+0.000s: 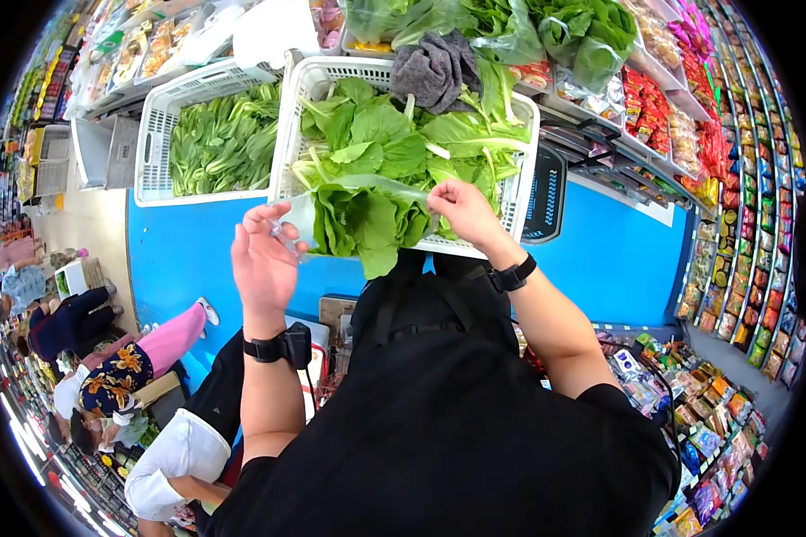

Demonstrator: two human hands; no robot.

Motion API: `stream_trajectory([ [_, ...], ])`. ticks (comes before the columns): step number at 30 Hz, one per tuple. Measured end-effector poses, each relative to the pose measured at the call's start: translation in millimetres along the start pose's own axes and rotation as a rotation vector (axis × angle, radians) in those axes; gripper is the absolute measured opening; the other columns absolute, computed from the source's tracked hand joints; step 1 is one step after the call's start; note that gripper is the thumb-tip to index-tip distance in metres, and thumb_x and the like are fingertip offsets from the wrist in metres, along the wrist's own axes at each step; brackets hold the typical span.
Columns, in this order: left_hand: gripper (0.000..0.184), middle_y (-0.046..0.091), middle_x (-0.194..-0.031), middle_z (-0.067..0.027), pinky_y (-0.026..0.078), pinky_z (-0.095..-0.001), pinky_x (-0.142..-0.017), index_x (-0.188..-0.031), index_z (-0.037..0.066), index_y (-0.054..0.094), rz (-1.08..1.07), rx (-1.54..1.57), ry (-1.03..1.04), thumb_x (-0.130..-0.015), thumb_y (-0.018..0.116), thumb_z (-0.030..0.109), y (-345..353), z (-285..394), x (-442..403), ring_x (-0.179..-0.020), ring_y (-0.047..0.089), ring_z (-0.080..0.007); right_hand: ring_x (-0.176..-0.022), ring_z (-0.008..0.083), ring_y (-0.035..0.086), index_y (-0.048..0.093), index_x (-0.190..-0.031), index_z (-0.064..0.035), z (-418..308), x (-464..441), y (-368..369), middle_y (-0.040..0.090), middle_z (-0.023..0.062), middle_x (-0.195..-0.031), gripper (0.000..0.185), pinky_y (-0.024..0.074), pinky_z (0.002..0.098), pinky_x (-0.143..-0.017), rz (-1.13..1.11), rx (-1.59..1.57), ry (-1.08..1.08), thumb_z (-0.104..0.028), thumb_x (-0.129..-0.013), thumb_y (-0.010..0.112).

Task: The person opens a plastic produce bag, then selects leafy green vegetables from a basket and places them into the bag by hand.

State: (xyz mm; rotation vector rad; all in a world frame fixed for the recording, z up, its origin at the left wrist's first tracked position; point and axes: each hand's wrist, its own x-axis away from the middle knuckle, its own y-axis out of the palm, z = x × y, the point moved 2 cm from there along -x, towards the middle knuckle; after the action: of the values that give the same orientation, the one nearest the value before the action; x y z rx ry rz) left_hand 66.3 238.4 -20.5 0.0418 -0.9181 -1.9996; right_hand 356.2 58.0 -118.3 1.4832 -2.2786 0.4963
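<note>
A bunch of leafy greens (367, 224) sits in a clear plastic bag (303, 217), at the near edge of a white basket (287, 116) of loose greens. My left hand (269, 259) is at the bag's left side, palm turned up and fingers curled, with crumpled clear plastic between them. On the other side, my right hand (461, 210) pinches the bag's edge between thumb and fingers. Leaves stick out of the bag toward me. A dark grey cloth (434, 72) lies on the loose greens at the basket's far side.
Left of the basket stands another white basket (143, 148) with slim green vegetables (224, 139). Bagged greens (591, 36) lie at the back. A dark panel with blue markings (544, 192) is at right. Packaged goods line the shelves (752, 179). Other people (179, 456) are at lower left.
</note>
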Motion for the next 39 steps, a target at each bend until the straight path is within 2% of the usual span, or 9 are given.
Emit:
stream_trajectory([
  [6, 0.044, 0.060, -0.137, -0.0089, 0.049, -0.0325, -0.076, -0.126, 0.013, 0.057, -0.058, -0.168, -0.018, -0.108, 0.051, 0.052, 6, 4, 2, -0.088, 0.058, -0.0144, -0.087, 0.0132, 0.067, 0.060, -0.115, -0.0016, -64, 28, -16, 0.071, 0.0066, -0.092, 0.017, 0.0522, 0.0290, -0.081, 0.129, -0.221, 0.044, -0.007, -0.100, 0.066],
  [11, 0.043, 0.063, -0.133, -0.0104, 0.047, -0.0280, -0.068, -0.127, 0.010, 0.057, -0.099, -0.145, -0.037, -0.109, 0.053, 0.048, 34, 3, 1, -0.080, 0.056, -0.0129, -0.075, 0.0076, 0.050, 0.055, -0.126, -0.0027, -55, 26, -38, 0.057, -0.0030, -0.086, 0.039, 0.0417, 0.0253, -0.068, 0.024, -0.171, 0.095, -0.006, -0.091, 0.073],
  [14, 0.042, 0.065, -0.129, -0.0133, 0.046, -0.0263, -0.064, -0.127, 0.009, 0.056, -0.252, -0.099, 0.034, -0.109, 0.054, 0.046, 60, -2, 9, -0.076, 0.055, -0.0115, -0.077, 0.0074, 0.051, 0.055, -0.127, -0.0027, -32, 33, -51, 0.058, -0.0023, -0.088, 0.042, 0.0419, 0.0251, -0.069, 0.015, -0.147, 0.068, -0.004, -0.089, 0.074],
  [16, 0.041, 0.066, -0.125, -0.0156, 0.045, -0.0249, -0.060, -0.127, 0.007, 0.056, -0.062, -0.273, 0.007, -0.109, 0.054, 0.044, 58, -8, -8, -0.075, 0.053, -0.0099, -0.079, 0.0076, 0.052, 0.056, -0.127, -0.0022, -20, 36, -57, 0.059, -0.0018, -0.089, 0.042, 0.0426, 0.0251, -0.070, 0.043, -0.099, 0.086, -0.003, -0.089, 0.074],
  [20, 0.038, 0.068, -0.127, -0.0172, 0.045, -0.0228, -0.064, -0.128, 0.003, 0.057, -0.266, -0.261, 0.072, -0.109, 0.052, 0.035, 102, -17, -9, -0.077, 0.056, -0.0083, -0.077, 0.0071, 0.054, 0.061, -0.119, -0.0021, -1, 38, -83, 0.061, -0.0020, -0.088, 0.032, 0.0419, 0.0237, -0.068, 0.190, -0.273, 0.012, -0.003, -0.090, 0.075],
  [25, 0.024, 0.068, -0.129, -0.0157, 0.050, -0.0241, -0.068, -0.129, 0.001, 0.057, -0.236, -0.374, 0.115, -0.106, 0.055, 0.009, 132, -31, -24, -0.076, 0.055, -0.0069, -0.071, 0.0053, 0.051, 0.061, -0.114, -0.0030, -17, 29, -114, 0.059, -0.0038, -0.084, 0.026, 0.0399, 0.0237, -0.064, 0.241, -0.352, -0.003, -0.001, -0.092, 0.073],
  [31, 0.021, 0.068, -0.119, -0.0102, 0.048, -0.0235, -0.067, -0.124, 0.001, 0.060, -0.144, -0.447, 0.072, -0.106, 0.056, 0.010, 167, -61, -21, -0.075, 0.056, -0.0073, -0.073, 0.0071, 0.059, 0.058, -0.119, -0.0028, -10, 30, -160, 0.061, -0.0025, -0.085, 0.026, 0.0507, 0.0246, -0.068, 0.206, -0.147, -0.033, 0.000, -0.096, 0.071],
  [36, 0.019, 0.067, -0.107, -0.0059, 0.048, -0.0238, -0.068, -0.122, 0.002, 0.062, -0.003, -0.622, 0.069, -0.105, 0.058, 0.011, 164, -101, -2, -0.074, 0.056, -0.0074, -0.073, 0.0080, 0.056, 0.063, -0.119, 0.0010, 30, 42, -188, 0.062, -0.0009, -0.083, 0.030, 0.0467, 0.0258, -0.066, 0.081, -0.087, -0.047, -0.007, -0.092, 0.074],
  [39, 0.018, 0.067, -0.095, -0.0019, 0.050, -0.0246, -0.072, -0.120, 0.006, 0.065, 0.128, -0.864, -0.097, -0.104, 0.063, 0.014, 144, -136, 13, -0.076, 0.059, -0.0074, -0.074, 0.0081, 0.055, 0.062, -0.121, 0.0006, 61, 55, -189, 0.061, -0.0013, -0.084, 0.031, 0.0466, 0.0261, -0.067, -0.062, -0.049, 0.022, -0.006, -0.092, 0.074],
])
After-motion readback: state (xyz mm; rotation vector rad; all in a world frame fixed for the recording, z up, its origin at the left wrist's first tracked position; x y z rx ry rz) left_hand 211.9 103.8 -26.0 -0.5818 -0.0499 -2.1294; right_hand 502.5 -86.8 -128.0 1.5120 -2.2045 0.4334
